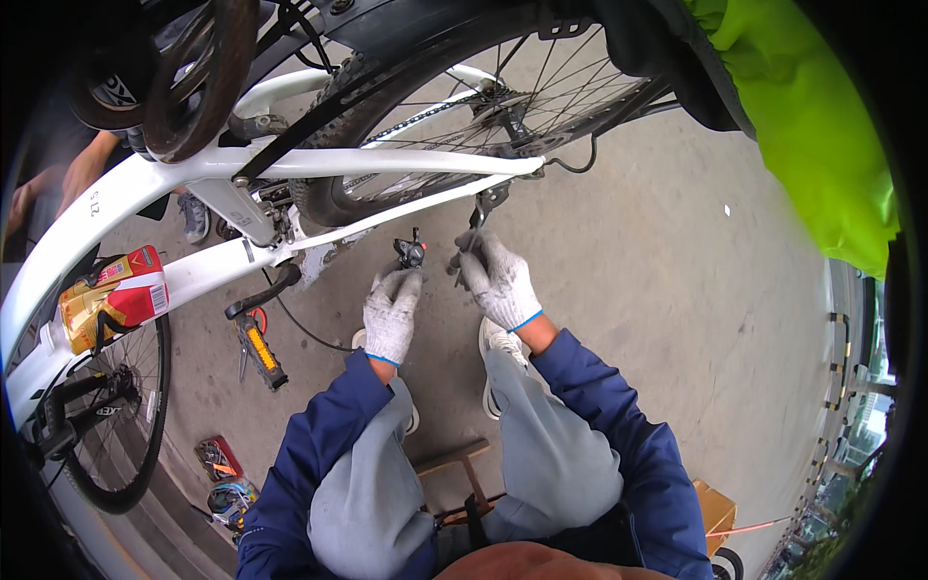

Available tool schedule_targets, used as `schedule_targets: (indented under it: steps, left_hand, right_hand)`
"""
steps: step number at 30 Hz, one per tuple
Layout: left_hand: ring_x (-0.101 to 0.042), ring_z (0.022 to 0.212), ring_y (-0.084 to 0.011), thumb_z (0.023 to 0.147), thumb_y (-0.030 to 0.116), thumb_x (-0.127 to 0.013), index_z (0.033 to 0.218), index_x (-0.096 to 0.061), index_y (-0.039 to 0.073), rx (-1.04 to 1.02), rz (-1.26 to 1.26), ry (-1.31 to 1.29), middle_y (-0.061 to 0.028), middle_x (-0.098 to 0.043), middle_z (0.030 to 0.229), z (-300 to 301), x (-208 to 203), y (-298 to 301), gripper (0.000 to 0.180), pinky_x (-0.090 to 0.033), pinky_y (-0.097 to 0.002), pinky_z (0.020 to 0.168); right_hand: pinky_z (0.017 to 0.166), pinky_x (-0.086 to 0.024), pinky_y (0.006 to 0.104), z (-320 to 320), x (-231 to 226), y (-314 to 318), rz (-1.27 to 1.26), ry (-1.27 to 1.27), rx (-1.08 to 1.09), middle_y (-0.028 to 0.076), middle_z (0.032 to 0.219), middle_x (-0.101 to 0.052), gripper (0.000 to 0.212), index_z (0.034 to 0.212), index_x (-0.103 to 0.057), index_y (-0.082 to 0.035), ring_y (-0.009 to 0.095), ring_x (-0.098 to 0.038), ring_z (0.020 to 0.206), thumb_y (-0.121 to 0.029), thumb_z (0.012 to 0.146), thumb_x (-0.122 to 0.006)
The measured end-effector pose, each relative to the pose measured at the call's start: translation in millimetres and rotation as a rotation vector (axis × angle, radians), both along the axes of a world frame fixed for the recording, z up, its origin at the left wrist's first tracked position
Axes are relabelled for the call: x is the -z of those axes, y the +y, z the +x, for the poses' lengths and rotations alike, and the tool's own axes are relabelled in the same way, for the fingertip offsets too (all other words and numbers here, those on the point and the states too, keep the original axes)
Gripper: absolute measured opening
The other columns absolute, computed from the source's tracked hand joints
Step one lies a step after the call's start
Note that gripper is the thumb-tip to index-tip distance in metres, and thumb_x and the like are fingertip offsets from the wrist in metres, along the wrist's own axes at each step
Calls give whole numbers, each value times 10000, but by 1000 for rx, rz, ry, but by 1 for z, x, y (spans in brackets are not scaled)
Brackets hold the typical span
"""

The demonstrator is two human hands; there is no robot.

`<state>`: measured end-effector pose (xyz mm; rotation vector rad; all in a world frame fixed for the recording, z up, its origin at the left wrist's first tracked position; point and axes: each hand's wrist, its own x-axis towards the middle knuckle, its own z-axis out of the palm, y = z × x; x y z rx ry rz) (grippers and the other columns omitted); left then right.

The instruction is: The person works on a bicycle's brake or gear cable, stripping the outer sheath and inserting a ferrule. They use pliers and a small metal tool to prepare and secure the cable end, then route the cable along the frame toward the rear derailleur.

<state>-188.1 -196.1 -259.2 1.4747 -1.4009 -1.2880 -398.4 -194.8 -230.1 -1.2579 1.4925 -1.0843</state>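
Note:
My left hand, in a white knitted glove smudged with grey, pinches a small black brake caliper with a red-orange bit on its side. To its right, my right hand, gloved the same way, has its fingers bent together around something thin and dark that I cannot make out. Just beyond those fingertips a dark metal part hangs below the rear axle end of the white bicycle frame. The rear wheel stands behind it.
A pedal with yellow reflector and a thin black cable lie left of my left hand. A red and gold can sits on the frame. Small trays of parts are at lower left, a cardboard box at lower right. Another person's bright green sleeve is at upper right.

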Motion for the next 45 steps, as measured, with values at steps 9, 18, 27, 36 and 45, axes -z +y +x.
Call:
schedule_targets:
  steps: [9,18,27,36,45]
  left_hand:
    - [-657,1102,-256,1033,257,-667,1142,-777,-12,-20,70,45,-166,-687,1275,2,4,7,311,-518,-381,967]
    - [-653,1098,-240,1037,280,-664,1118,-788,-12,-10,102,31,-154,-699,1248,5,1,6,327,-519,-369,955]
    - [-651,1056,-233,1046,289,-647,1141,-779,-25,-19,96,39,-149,-720,1163,3,0,7,354,-521,-362,933]
    - [-666,1009,-195,1067,290,-629,1209,-755,-18,-51,157,121,-108,-709,1152,8,13,11,361,-528,-342,875]
    - [-679,1032,-128,1089,320,-626,1325,-704,25,-55,142,88,-31,-743,1180,20,27,11,386,-522,-296,812]
  right_hand:
    - [583,-573,299,1,-24,-39,94,-41,28,125,871,-759,250,1102,-657,37,151,-720,615,-204,1096,-589]
    - [581,-604,316,4,-22,-43,147,-101,44,146,875,-759,249,1075,-651,36,172,-730,618,-208,1086,-604]
    - [545,-570,315,15,-18,-48,153,-225,74,134,889,-751,253,1063,-629,22,168,-741,658,-225,1096,-585]
    - [617,-616,326,35,-15,-67,199,-421,101,136,1008,-752,298,1150,-598,15,215,-774,774,-277,1104,-560]
    - [582,-605,334,11,-37,-53,247,-239,11,142,885,-745,265,1102,-629,26,200,-756,684,-225,1078,-547]
